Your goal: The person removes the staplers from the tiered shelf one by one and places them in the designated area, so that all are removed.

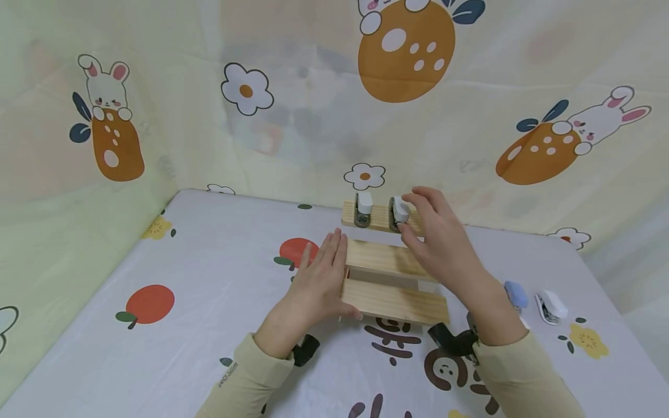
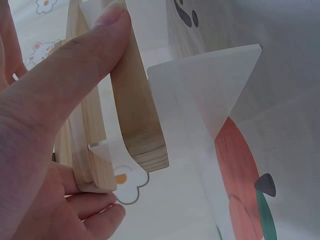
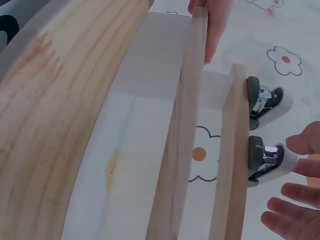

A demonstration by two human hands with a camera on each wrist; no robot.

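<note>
Head view: right hand pinches a small white-and-grey stapler; left hand, fingers straight, touches a tiered pale-wood rack.

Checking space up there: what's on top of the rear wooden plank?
Two white-topped staplers stand side by side on the rear plank. Its right end, and anything there, is hidden behind the right hand.

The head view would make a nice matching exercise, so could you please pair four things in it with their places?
1. left hand
2. right hand
3. blue stapler
4. white stapler on the tablecloth

A. close beside the right forearm
B. farthest right of the staplers
C. at a stapler on the back board
D. against the left end of the wooden boards

Pairs: 1-D; 2-C; 3-A; 4-B.
</note>
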